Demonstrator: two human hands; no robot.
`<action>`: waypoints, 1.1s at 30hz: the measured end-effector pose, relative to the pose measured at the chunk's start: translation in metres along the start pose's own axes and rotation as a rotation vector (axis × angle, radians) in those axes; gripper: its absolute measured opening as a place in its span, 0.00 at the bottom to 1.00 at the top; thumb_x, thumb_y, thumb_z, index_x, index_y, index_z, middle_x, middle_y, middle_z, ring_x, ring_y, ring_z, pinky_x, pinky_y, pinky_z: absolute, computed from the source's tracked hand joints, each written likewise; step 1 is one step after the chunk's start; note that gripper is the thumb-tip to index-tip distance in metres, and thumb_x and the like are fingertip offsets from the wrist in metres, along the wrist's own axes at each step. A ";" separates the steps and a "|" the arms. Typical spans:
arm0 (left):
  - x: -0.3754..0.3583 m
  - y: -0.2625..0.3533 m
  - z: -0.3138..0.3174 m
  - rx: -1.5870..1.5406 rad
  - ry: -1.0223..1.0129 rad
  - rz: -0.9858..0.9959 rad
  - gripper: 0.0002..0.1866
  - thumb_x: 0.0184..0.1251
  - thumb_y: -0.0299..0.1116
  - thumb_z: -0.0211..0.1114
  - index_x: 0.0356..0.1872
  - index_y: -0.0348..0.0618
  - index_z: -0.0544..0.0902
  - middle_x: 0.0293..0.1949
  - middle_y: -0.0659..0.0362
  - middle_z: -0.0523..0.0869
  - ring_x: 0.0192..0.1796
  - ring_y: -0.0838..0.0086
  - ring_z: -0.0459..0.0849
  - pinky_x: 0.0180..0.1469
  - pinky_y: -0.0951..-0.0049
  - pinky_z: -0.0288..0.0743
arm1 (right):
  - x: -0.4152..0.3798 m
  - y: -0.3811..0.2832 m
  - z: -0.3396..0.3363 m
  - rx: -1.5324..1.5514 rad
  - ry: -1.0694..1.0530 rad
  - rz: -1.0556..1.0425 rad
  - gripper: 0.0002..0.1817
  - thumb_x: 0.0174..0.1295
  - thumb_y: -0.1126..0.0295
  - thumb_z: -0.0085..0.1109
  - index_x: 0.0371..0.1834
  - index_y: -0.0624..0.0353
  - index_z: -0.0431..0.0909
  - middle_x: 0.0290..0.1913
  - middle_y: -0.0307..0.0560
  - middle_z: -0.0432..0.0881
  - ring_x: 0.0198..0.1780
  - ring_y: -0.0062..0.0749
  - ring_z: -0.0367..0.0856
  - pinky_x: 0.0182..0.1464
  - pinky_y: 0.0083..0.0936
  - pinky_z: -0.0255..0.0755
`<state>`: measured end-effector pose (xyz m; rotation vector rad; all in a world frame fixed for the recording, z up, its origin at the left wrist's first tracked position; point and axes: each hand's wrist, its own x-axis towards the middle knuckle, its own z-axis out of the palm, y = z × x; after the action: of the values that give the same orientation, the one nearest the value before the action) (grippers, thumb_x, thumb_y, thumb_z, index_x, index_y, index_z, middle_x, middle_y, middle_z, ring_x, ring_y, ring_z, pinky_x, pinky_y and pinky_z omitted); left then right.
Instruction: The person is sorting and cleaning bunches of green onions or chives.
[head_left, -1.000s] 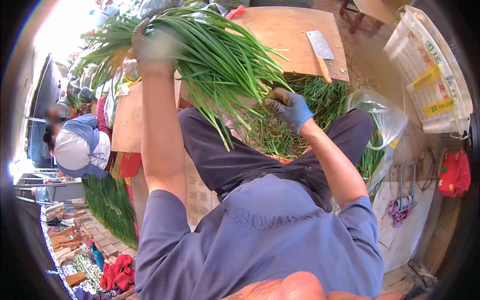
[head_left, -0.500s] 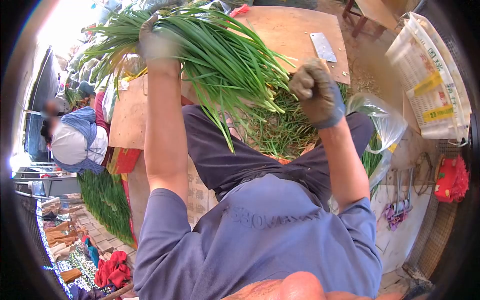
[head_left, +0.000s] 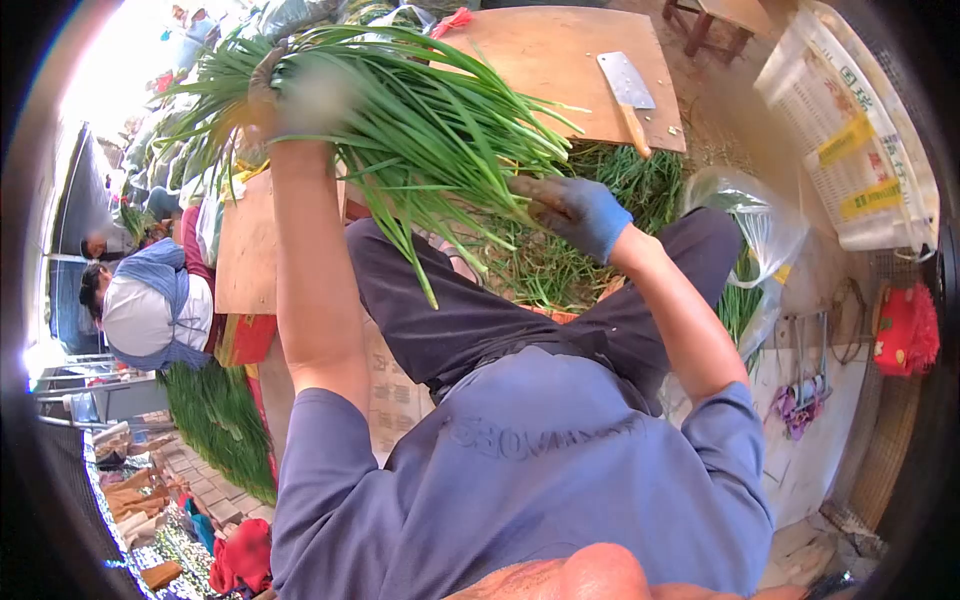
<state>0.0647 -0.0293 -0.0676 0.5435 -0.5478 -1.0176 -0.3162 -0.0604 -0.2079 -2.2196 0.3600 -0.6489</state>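
My left hand (head_left: 300, 100), in a dirty glove, holds a large bunch of long green chives (head_left: 440, 130) raised over my lap. The leaves fan out to the right and downward. My right hand (head_left: 580, 212), in a blue glove soiled with earth, grips the stem ends on the bunch's lower right side. Under both hands a heap of loose chives (head_left: 610, 180) lies between my knees.
Beyond the heap lies a wooden board (head_left: 540, 60) with a cleaver (head_left: 625, 85) on it. A clear plastic bag (head_left: 755, 225) and a white crate (head_left: 850, 140) are at the right, and a red bag (head_left: 905, 330) lower right. A seated person (head_left: 150, 300) is at the left, beside more greens (head_left: 215, 420).
My right hand went up as a fist near the board's edge, then came back down onto the bunch's stem ends. The left hand kept the bunch raised, shifting slightly left.
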 end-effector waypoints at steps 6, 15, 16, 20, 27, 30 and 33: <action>0.010 0.003 -0.002 0.126 0.038 0.026 0.17 0.69 0.39 0.53 0.41 0.37 0.84 0.38 0.48 0.88 0.38 0.56 0.87 0.47 0.55 0.83 | 0.003 -0.003 0.009 0.008 -0.013 -0.190 0.17 0.66 0.64 0.60 0.57 0.53 0.79 0.47 0.53 0.84 0.47 0.52 0.83 0.48 0.38 0.78; 0.002 -0.007 -0.006 0.275 0.076 0.172 0.15 0.66 0.35 0.55 0.39 0.34 0.84 0.36 0.47 0.88 0.36 0.57 0.87 0.45 0.56 0.83 | 0.013 -0.032 0.001 0.433 0.189 0.225 0.08 0.68 0.68 0.58 0.45 0.60 0.77 0.35 0.50 0.81 0.35 0.37 0.80 0.42 0.28 0.75; 0.004 -0.008 -0.006 0.301 0.114 0.196 0.14 0.66 0.34 0.55 0.39 0.33 0.84 0.36 0.47 0.88 0.36 0.57 0.87 0.45 0.57 0.84 | 0.011 -0.028 0.006 0.305 0.410 0.217 0.09 0.65 0.69 0.61 0.45 0.59 0.77 0.35 0.50 0.80 0.35 0.39 0.80 0.41 0.29 0.75; 0.008 -0.002 -0.003 0.140 0.193 0.123 0.15 0.65 0.33 0.54 0.41 0.32 0.83 0.36 0.45 0.88 0.37 0.54 0.87 0.44 0.56 0.83 | -0.024 -0.029 0.021 -0.217 0.642 0.065 0.14 0.60 0.68 0.66 0.46 0.58 0.77 0.38 0.49 0.80 0.33 0.41 0.79 0.36 0.32 0.73; 0.001 -0.012 -0.008 0.122 0.207 0.156 0.19 0.64 0.39 0.51 0.42 0.32 0.82 0.39 0.43 0.87 0.42 0.52 0.86 0.49 0.52 0.81 | -0.031 -0.014 0.096 0.647 0.775 0.484 0.18 0.67 0.61 0.63 0.52 0.64 0.79 0.37 0.44 0.83 0.31 0.22 0.81 0.35 0.23 0.76; -0.007 -0.020 0.012 0.168 0.293 0.199 0.13 0.64 0.39 0.53 0.37 0.39 0.78 0.32 0.54 0.82 0.34 0.61 0.81 0.43 0.57 0.79 | -0.015 -0.011 0.086 0.748 0.568 0.723 0.20 0.69 0.58 0.62 0.51 0.66 0.80 0.33 0.38 0.82 0.27 0.19 0.78 0.30 0.20 0.74; -0.033 -0.031 0.049 0.165 0.356 0.145 0.18 0.65 0.41 0.52 0.43 0.36 0.79 0.38 0.50 0.84 0.39 0.59 0.83 0.47 0.55 0.79 | 0.003 -0.014 0.066 0.864 0.355 0.840 0.21 0.69 0.56 0.61 0.48 0.66 0.81 0.28 0.36 0.81 0.24 0.17 0.76 0.25 0.21 0.71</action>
<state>-0.0008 -0.0213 -0.0568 0.8005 -0.3487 -0.7194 -0.2760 -0.0126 -0.2334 -0.9875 0.9179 -0.5599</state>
